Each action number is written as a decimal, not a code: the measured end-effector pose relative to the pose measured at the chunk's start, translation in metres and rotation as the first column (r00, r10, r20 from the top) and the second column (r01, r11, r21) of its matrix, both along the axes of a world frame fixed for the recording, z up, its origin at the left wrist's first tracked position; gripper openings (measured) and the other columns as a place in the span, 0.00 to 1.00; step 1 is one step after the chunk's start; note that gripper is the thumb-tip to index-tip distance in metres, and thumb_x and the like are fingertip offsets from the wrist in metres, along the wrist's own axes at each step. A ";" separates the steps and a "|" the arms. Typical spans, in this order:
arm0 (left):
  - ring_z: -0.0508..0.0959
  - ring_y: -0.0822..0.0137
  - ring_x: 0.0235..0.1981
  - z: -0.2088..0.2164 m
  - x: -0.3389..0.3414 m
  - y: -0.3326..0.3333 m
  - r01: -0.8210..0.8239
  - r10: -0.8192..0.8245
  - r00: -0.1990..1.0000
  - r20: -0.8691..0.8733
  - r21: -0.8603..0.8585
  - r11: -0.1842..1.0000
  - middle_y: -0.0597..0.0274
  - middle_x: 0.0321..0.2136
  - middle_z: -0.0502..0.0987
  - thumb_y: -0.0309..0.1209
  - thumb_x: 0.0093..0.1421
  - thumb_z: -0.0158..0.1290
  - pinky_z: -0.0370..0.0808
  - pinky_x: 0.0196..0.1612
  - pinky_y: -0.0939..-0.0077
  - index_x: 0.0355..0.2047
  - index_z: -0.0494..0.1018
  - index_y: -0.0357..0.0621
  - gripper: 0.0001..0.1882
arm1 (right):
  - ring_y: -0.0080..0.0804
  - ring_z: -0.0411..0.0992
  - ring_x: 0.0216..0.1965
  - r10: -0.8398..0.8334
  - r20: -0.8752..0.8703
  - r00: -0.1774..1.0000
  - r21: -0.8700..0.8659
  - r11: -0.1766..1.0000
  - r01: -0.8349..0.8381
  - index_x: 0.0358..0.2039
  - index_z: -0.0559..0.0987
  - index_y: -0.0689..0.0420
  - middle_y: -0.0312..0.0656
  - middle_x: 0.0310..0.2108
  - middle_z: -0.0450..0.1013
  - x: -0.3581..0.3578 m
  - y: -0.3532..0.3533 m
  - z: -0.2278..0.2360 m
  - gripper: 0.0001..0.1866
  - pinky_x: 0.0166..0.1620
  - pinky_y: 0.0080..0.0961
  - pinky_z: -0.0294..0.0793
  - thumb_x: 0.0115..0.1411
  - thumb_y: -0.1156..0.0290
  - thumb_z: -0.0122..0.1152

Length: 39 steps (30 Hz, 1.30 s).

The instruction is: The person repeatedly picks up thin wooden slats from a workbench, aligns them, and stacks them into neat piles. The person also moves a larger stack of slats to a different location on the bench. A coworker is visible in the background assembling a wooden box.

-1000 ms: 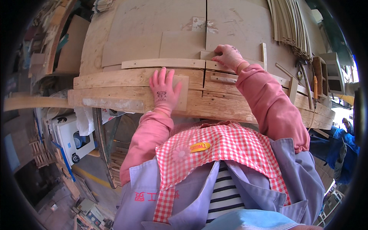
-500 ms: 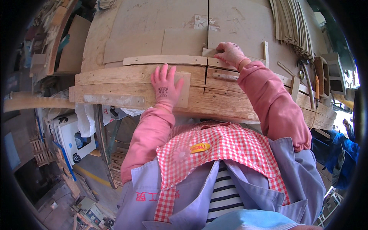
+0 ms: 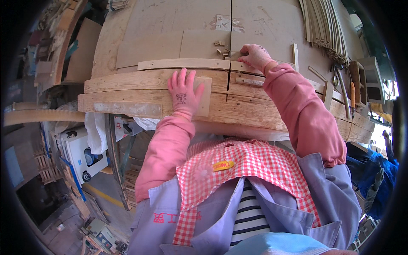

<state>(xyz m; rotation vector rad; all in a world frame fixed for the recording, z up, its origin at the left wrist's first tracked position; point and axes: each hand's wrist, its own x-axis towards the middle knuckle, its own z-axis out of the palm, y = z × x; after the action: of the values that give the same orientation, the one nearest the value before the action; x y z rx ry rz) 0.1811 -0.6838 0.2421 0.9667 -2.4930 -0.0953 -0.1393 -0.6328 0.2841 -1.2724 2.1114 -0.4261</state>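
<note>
My left hand (image 3: 185, 91), in a pink glove, lies with fingers outstretched on the wooden bench edge (image 3: 140, 83), partly over a thin pale square panel (image 3: 205, 101). Its fingertips reach just short of a narrow wooden fence strip (image 3: 178, 64). My right hand (image 3: 256, 57), gloved alike, rests past the right part of that strip, beside the dark slot (image 3: 230, 29) that crosses the benchtop. Its fingers are curled and closed; what they hold, if anything, is hidden. Several small wood blocks (image 3: 222, 52) lie left of the right hand, around the slot.
A bundle of long thin strips (image 3: 321, 32) lies at the far right. Nearer on that side are an upright wood stick (image 3: 295, 55), an orange-handled tool (image 3: 352, 95) and a wooden box (image 3: 356, 83). A ribbed hose (image 3: 42, 117) runs to the bench's left end.
The pale flat piece by my right fingers no longer shows; several small blocks now lie there and beyond. My right hand has shifted slightly away from me. My left hand stays in place.
</note>
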 end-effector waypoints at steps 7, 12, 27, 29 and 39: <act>0.61 0.45 0.64 -0.001 0.000 -0.001 -0.010 0.010 1.000 0.001 -0.008 1.000 0.54 0.62 0.65 0.48 0.57 0.61 0.54 0.66 0.41 0.59 0.70 0.51 0.31 | 0.44 0.79 0.44 0.023 -0.041 0.999 -0.013 1.000 -0.024 0.45 0.83 0.54 0.46 0.40 0.82 -0.002 -0.001 -0.004 0.21 0.49 0.37 0.77 0.53 0.57 0.73; 0.61 0.45 0.64 -0.002 -0.001 -0.003 -0.017 0.018 1.000 0.010 -0.026 1.000 0.56 0.62 0.66 0.49 0.57 0.60 0.54 0.66 0.41 0.59 0.70 0.52 0.31 | 0.44 0.79 0.45 0.014 -0.036 0.999 0.034 0.999 -0.013 0.46 0.83 0.52 0.45 0.41 0.82 -0.003 -0.004 -0.001 0.22 0.50 0.36 0.77 0.53 0.56 0.73; 0.63 0.45 0.62 0.007 -0.001 -0.001 -0.013 0.013 1.000 -0.019 0.001 1.000 0.53 0.60 0.67 0.51 0.55 0.63 0.57 0.65 0.44 0.58 0.71 0.51 0.34 | 0.47 0.75 0.52 0.061 -0.083 0.995 0.030 0.998 -0.059 0.44 0.83 0.49 0.46 0.47 0.78 -0.005 -0.005 -0.003 0.20 0.54 0.39 0.74 0.54 0.54 0.71; 0.63 0.46 0.62 0.017 -0.012 -0.010 -0.026 0.034 0.998 -0.051 0.149 0.988 0.52 0.60 0.67 0.52 0.52 0.65 0.57 0.65 0.45 0.58 0.71 0.52 0.35 | 0.49 0.73 0.53 0.065 -0.128 0.990 0.010 0.998 -0.064 0.44 0.83 0.49 0.48 0.48 0.77 -0.005 -0.003 -0.004 0.20 0.55 0.39 0.74 0.54 0.54 0.71; 0.62 0.46 0.66 0.061 -0.168 -0.082 0.182 -0.387 0.841 0.378 0.475 0.861 0.56 0.66 0.62 0.50 0.52 0.67 0.60 0.66 0.49 0.58 0.74 0.64 0.32 | 0.50 0.73 0.51 0.057 -0.054 0.997 -0.052 0.997 -0.059 0.43 0.83 0.55 0.51 0.46 0.76 -0.007 0.000 -0.004 0.23 0.54 0.40 0.74 0.49 0.56 0.73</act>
<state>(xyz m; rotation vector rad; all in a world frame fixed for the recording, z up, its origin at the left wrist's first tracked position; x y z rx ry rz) 0.0129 -0.7659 0.3034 0.8237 -3.1420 -0.5938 -0.1461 -0.6324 0.2798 -1.3856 2.1133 -0.4309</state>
